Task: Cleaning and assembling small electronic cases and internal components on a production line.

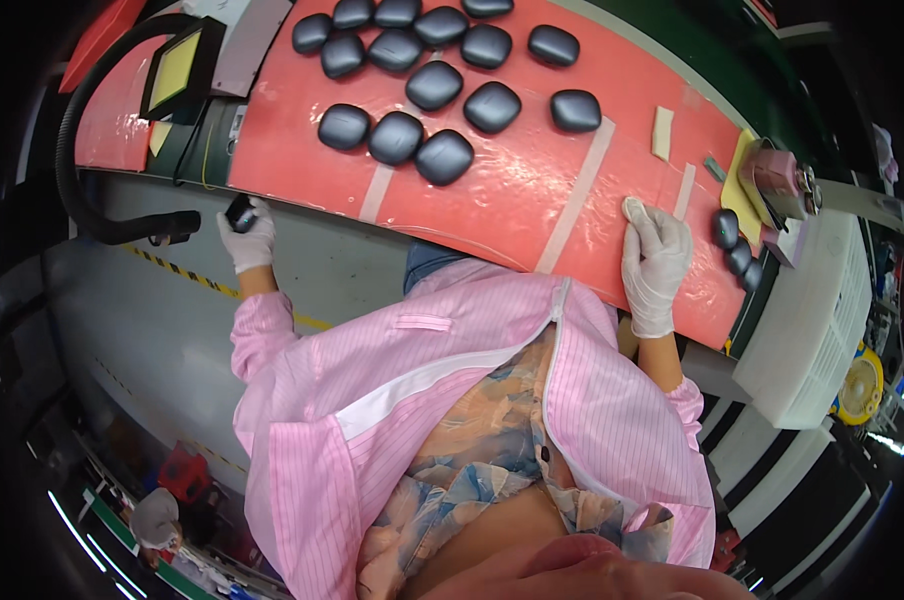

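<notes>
My left hand [248, 240], in a white glove, is raised just off the table's front edge, closed around a small dark rounded case [240, 213]. A tiny greenish spot shows on that case. The nozzle end of a black ribbed hose [177, 226] is close beside it. On the right, my gloved right hand [658, 255] rests over the red mat [512, 215] with its fingers curled and pressed together. Whatever is at its fingertips is too small to make out. Several glossy dark grey rounded cases [444, 157] lie spread over the mat's far left part.
More dark cases [725, 229] sit at the mat's right edge, near a yellow cloth [740, 185] and a pink container [775, 183]. A stack of white trays [810, 320] stands right. A black-framed yellow panel [177, 73] is at far left. A cream strip [662, 133] lies on the mat.
</notes>
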`<state>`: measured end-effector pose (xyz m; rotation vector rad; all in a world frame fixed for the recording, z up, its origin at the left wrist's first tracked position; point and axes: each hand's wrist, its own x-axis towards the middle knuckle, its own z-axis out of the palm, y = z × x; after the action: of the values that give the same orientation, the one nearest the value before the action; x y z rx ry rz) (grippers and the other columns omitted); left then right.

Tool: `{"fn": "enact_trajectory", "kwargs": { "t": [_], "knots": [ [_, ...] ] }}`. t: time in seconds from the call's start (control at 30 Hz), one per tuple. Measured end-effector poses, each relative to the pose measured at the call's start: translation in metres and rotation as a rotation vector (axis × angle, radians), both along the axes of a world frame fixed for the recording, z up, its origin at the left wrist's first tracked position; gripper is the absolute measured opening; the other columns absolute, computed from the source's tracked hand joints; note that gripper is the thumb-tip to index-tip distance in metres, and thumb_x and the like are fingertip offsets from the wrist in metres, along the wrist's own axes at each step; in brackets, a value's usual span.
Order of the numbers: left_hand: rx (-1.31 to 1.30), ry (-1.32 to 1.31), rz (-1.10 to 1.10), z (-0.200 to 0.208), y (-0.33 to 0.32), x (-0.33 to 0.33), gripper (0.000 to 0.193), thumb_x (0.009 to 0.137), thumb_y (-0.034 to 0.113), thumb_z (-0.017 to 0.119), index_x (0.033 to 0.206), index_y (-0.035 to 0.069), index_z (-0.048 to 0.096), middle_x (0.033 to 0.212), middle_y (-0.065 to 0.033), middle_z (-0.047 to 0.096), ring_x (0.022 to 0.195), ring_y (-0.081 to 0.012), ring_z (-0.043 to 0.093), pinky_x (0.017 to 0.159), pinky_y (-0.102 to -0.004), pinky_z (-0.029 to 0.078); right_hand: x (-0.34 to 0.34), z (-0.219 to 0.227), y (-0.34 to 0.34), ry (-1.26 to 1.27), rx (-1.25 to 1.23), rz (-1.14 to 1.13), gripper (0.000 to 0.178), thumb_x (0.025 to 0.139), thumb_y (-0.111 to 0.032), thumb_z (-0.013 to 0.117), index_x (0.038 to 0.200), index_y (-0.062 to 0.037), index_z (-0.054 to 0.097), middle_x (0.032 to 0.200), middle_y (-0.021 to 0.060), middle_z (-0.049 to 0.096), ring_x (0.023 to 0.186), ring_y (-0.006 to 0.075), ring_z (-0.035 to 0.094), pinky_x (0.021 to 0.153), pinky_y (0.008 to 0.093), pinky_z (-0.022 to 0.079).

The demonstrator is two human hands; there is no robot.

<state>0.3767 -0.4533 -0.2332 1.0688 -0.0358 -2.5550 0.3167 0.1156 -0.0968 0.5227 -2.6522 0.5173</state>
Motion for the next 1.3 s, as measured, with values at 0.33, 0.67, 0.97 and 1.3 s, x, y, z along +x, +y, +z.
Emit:
{"fn": "enact_trajectory", "kwargs": {
  "t": [0.33, 0.67, 0.97, 1.3],
  "knots": [
    [-0.878, -0.42, -0.02, -0.057, -0.072, 0.019, 0.051, 0.091, 0.045, 0.056, 0.11, -0.002, 0.057, 0.096, -0.0134, 0.061, 0.089, -0.023, 0.059, 0.081, -0.0297, 0.048, -0.036, 0.05, 0.064, -0.03, -0.107, -0.304, 0.021, 0.087, -0.006, 0.064, 0.107, -0.0059, 0.069, 0.083, 0.0073, 0.061, 0.078, 0.0165, 0.056, 0.073, 0.0265, 0.045],
    [-0.814, 0.398, -0.881, 0.106, 0.081, 0.026, 0.079, 0.088, 0.063, 0.045, 0.118, -0.009, 0.047, 0.078, -0.0123, 0.056, 0.055, -0.0173, 0.051, 0.044, -0.0247, 0.041, -0.127, 0.108, 0.2, -0.105, 0.038, -0.561, 0.029, 0.091, -0.019, 0.061, 0.113, -0.0006, 0.066, 0.095, 0.009, 0.065, 0.089, 0.0154, 0.061, 0.081, 0.0258, 0.046],
    [-0.597, 0.458, -0.807, 0.186, 0.233, -0.045, 0.082, 0.089, 0.063, 0.043, 0.13, -0.008, 0.044, 0.102, -0.017, 0.062, 0.078, -0.0232, 0.061, 0.065, -0.0283, 0.049, -0.135, 0.112, 0.193, -0.061, 0.159, -0.429, 0.028, 0.089, -0.027, 0.056, 0.105, -0.0079, 0.069, 0.093, 0.0155, 0.065, 0.09, 0.0295, 0.062, 0.082, 0.0382, 0.047],
    [-0.238, 0.475, -0.938, 0.203, 0.333, -0.089, 0.068, 0.095, 0.057, 0.036, 0.115, -0.006, 0.056, 0.105, -0.023, 0.065, 0.087, -0.03, 0.067, 0.074, -0.0347, 0.055, -0.11, 0.119, 0.168, -0.195, 0.054, -0.435, 0.027, 0.095, -0.012, 0.054, 0.118, -0.0021, 0.063, 0.108, 0.0114, 0.063, 0.1, 0.0166, 0.059, 0.091, 0.0265, 0.043]
  ]
}}
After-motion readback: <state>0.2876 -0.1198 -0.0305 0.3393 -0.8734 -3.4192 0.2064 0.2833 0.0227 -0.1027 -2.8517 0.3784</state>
